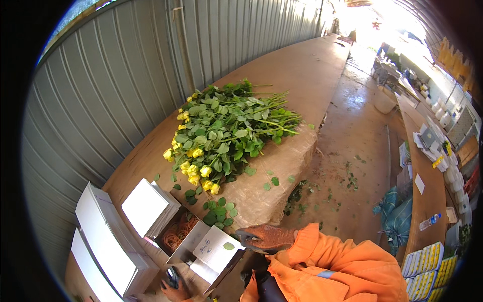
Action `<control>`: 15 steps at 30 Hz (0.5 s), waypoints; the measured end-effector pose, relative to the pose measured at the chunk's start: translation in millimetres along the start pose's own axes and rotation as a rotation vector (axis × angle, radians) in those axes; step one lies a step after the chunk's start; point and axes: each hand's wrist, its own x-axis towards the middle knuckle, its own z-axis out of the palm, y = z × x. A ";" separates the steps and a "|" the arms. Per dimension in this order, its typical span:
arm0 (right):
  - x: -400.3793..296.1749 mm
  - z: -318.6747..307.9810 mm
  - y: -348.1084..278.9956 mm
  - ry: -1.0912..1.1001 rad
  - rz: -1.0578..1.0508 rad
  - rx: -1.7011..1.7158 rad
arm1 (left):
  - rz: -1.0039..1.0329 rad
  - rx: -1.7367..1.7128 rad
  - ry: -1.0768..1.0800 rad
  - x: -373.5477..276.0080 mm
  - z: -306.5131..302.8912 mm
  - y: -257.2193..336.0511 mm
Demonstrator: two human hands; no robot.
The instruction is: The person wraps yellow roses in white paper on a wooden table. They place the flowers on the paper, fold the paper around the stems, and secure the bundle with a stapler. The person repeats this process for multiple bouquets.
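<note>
At the lower left, my left hand [177, 291] is closed around a small dark object [172, 276] with a shiny grey end, too blurred to name. My right hand [262, 238], in a reddish-brown work glove with grey fingers, is at the near corner of a box holding white card [217, 251]. Its fingers are bent, and I cannot tell whether they grip anything. The card bears handwriting, and a loose green leaf [228, 246] lies on it. Beside this, a dark compartment holds orange rubber bands [179, 236]. Cut yellow roses [193, 170] lie farther along the table.
Stacks of white sheets [109, 238] and a smaller stack [145, 205] stand toward the corrugated metal wall [113, 83]. Loose leaves [219, 211] lie on the wooden table [290, 71]. Across the aisle, a bench [428, 192] carries a plastic bottle [430, 222], with blue-green sacks [398, 219] alongside.
</note>
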 end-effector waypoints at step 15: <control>301.3 -333.0 24.5 -0.311 -0.341 0.022 | -0.257 -1.508 -0.511 -83.7 -119.4 412.5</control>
